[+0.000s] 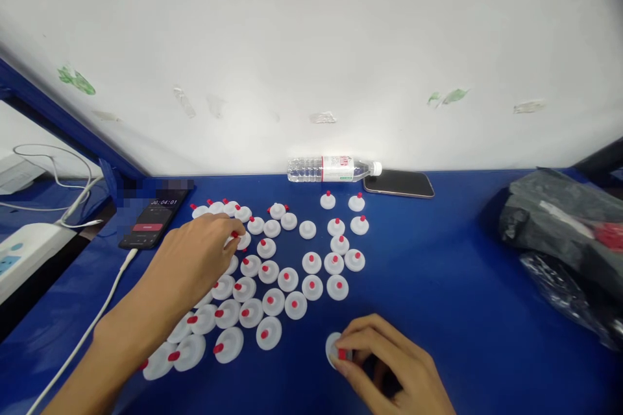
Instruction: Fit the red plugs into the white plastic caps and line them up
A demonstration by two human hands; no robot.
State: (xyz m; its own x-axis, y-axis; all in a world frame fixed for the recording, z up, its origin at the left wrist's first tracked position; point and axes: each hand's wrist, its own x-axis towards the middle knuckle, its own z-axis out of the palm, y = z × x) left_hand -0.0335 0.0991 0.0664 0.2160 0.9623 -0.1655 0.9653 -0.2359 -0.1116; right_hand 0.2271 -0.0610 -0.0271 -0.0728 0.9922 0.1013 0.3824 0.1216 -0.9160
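Observation:
Many translucent white round plastic caps, most with a red tip on a short central stem, stand on the blue tabletop (438,285). My left hand (197,256) reaches over the back left of the group, its thumb and forefinger closed on the red tip (235,234) of one cap. Near the front edge, my right hand (389,363) pinches another white cap with a red tip (332,345) between thumb and fingers; the fingers partly cover it. A few white caps, such as one (307,229) in the middle, show no red tip.
A lying water bottle (338,169) and a dark phone (399,183) rest by the white wall. At left are a phone showing a timer (156,217), a white cable (114,288) and a power strip (29,253). Dark plastic bags (559,220) lie at right.

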